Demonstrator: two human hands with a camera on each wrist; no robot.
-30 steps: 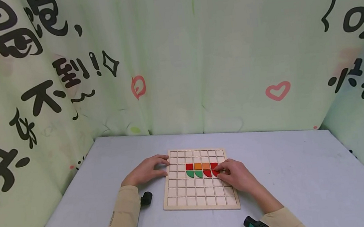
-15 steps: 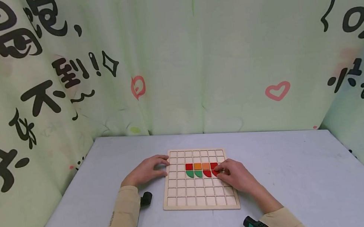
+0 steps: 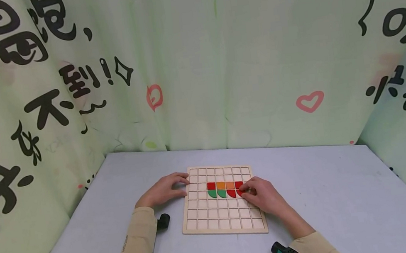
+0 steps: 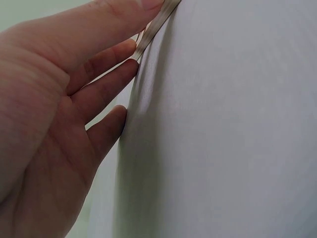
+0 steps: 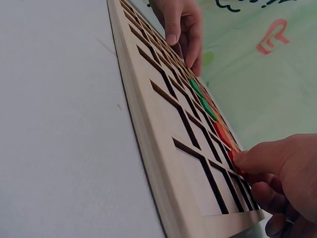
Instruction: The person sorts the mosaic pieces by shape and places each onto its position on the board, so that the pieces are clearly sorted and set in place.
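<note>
A wooden grid board (image 3: 224, 233) lies on the table. One row holds a red square (image 3: 211, 186), two orange squares (image 3: 225, 185) and another red square (image 3: 238, 184). Below them sit two green quarter-circles (image 3: 221, 194) and a red quarter-circle (image 3: 231, 194). My right hand (image 3: 265, 196) pinches the red quarter-circle piece (image 5: 231, 155) at the row's right end, partly covering it; the thumb touches it in the right wrist view. My left hand (image 3: 163, 188) rests its fingertips against the board's left edge, fingers loosely bent; the left wrist view shows the fingers (image 4: 106, 91) spread along that edge.
A pale cloth covers the table (image 3: 331, 195). A green printed curtain (image 3: 255, 53) hangs behind it and at both sides. Black wrist devices sit by the left sleeve (image 3: 163, 221) and the right sleeve (image 3: 318, 247).
</note>
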